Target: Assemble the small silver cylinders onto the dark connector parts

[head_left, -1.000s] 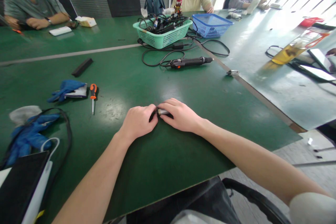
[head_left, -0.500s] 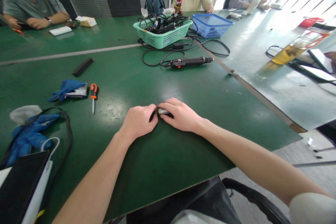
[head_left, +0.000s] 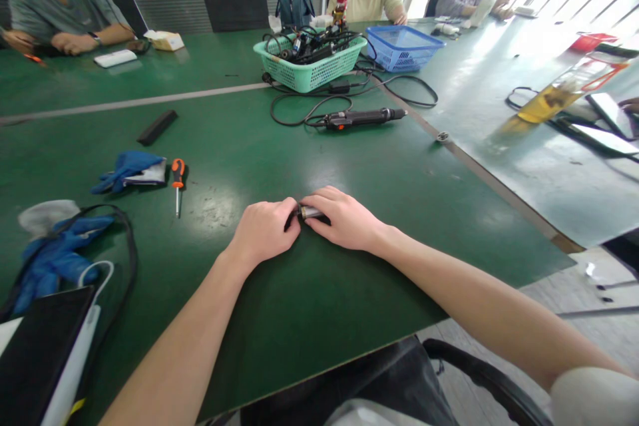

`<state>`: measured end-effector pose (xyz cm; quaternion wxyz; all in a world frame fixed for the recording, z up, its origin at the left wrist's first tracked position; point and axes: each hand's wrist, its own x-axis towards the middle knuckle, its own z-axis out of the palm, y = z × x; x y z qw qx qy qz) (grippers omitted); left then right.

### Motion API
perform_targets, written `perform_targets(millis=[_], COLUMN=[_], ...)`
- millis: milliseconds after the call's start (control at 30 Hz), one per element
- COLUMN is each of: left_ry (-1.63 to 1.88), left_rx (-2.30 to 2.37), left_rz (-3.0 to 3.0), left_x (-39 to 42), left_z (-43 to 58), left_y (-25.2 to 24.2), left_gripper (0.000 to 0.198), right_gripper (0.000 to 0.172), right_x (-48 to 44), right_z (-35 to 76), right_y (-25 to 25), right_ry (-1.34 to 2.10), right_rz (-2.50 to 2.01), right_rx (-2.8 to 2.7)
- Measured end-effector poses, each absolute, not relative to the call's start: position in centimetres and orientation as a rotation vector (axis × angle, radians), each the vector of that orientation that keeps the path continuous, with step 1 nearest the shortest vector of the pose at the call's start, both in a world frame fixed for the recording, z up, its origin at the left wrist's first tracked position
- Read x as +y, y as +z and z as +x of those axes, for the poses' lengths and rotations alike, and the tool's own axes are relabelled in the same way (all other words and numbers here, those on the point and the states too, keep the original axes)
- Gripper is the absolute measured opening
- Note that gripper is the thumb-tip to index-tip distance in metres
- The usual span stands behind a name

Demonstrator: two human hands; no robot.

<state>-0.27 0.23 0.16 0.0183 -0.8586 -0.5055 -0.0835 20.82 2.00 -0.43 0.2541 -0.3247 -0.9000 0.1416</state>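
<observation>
In the head view, a slim silver-grey cylinder [head_left: 311,212], metallic-looking, with a gold-toned band and a dark left end, sits between both hands, low over the smooth, glossy green tabletop [head_left: 319,306]. The right hand [head_left: 347,219] curls round its body, thumb and fingers nearly closed. The left hand [head_left: 267,229] pinches the dark end; its palm is hidden.

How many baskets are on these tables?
2 that I can make out: the green basket, heaped with black cables and gear, and the blue basket just right of it. A red thing farther right is too unclear to count.
</observation>
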Motion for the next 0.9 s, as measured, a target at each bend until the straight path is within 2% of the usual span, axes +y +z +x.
perform_targets(millis=[900], left_ry=[-0.263], left_rx=[-1.566], left_rz=[-2.667], left_x=[0.16], left_z=[-0.3], left_y=[0.09], left_gripper=[0.02], right_gripper=[0.028], right_x=[1.96], right_z=[20.87], right_y=[-0.57], right_ry=[0.394], right_rz=[-0.903], right_rx=[-2.43])
